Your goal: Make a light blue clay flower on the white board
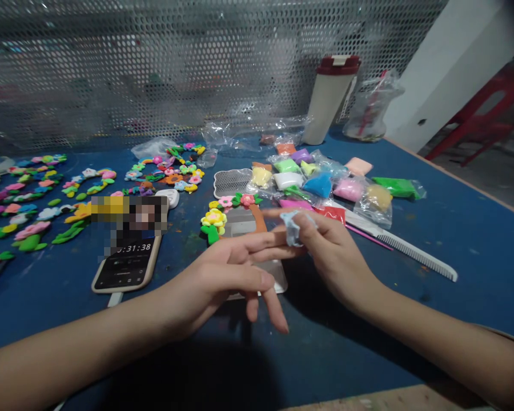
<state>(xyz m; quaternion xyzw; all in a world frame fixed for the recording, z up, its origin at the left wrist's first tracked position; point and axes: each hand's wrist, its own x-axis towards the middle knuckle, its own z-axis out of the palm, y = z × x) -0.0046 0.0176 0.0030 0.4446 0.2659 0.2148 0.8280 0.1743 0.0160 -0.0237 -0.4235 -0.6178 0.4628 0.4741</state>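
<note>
Work piece: flower-trimmed mirror (236, 218), lying near centre on the blue table (475, 211), partly covered from view by the hands. Done, as far as visible: yellow flower (214, 218) and green piece (212, 234) at left edge; pink flower (225, 201) and red-pink flower (248, 199) along far edge. Left to do, by judgement: right side, showing an orange-brown band (257, 216) with no flowers on it. Near edge: hidden in part; impossible to tell whether trimmed.

In the right hand (336, 248): crumpled pale blue piece (291, 227), pinched between thumb and fingers; material uncertain. With the left hand (218, 274): no grip; fingers loosely outstretched above the mirror, fingertips touching the same piece.

Stock at far right: bagged coloured lumps (288, 181), apparently clay, many packets looking full. Nearer: white comb (415, 251). At far left: flower-trimmed ring (108, 174), seemingly complete. Just beyond the mirror: white-rimmed plate (233, 184), without flowers.
</note>
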